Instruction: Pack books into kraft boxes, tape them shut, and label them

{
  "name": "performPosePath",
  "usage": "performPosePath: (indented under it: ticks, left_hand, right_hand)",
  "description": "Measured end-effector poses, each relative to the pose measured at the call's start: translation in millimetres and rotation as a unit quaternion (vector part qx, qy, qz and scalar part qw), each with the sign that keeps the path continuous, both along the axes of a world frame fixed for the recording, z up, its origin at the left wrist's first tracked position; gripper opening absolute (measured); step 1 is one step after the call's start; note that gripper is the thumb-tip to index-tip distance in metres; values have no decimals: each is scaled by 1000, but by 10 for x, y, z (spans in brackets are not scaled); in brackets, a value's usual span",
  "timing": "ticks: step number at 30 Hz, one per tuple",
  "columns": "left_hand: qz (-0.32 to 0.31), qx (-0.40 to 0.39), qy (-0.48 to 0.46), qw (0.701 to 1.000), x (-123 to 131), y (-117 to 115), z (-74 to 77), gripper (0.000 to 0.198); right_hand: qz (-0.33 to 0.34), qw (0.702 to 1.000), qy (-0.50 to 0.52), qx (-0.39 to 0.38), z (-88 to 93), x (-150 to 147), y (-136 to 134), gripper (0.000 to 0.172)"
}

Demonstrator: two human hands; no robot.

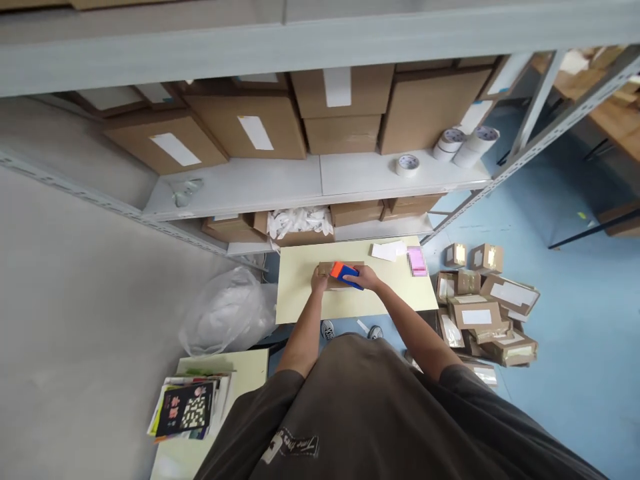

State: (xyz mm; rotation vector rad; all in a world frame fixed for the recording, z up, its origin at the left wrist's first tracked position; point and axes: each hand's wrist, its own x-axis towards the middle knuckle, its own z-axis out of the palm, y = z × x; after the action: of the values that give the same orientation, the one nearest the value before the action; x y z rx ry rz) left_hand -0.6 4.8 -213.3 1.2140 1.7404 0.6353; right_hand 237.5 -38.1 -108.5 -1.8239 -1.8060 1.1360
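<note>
A small brown cardboard box (335, 283) lies on the pale yellow table (300, 300) in front of me. My left hand (319, 279) grips the box at its left end. In my right hand (367, 277) is a blue and orange tape dispenser (349, 275), held over the top of the box with its orange end pointing left. The hand's fingers are closed around the blue part. Whether the dispenser touches the box I cannot tell.
White papers (387, 251) and a pink pad (417, 261) lie at the table's right. Behind stands a shelf (280, 179) with boxes and tape rolls (407, 165). Several taped parcels (477, 315) are piled on the floor at right. A plastic bag (225, 310) and magazines (187, 407) are at left.
</note>
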Motion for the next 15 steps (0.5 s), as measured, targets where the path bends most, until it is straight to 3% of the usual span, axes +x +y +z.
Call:
performPosePath:
  ticks: [5, 7, 9, 12, 15]
  left_hand:
    - [37, -48, -19, 998, -30, -41, 93, 79]
    - [56, -18, 4, 998, -87, -63, 166, 87]
    - [60, 47, 20, 997, -150, -81, 252, 77]
    - [0, 87, -58, 994, -195, -90, 372, 43]
    - [-89, 5, -196, 977, -158, -97, 440, 54]
  right_hand:
    - [53, 999, 5, -10, 106, 1, 131, 53]
    - [51, 999, 12, -12, 115, 32, 117, 54]
    - [44, 999, 21, -11, 108, 49, 86, 55]
    - [38, 998, 49, -13, 82, 66, 23, 55]
    - [29, 996, 83, -28, 61, 82, -37, 54]
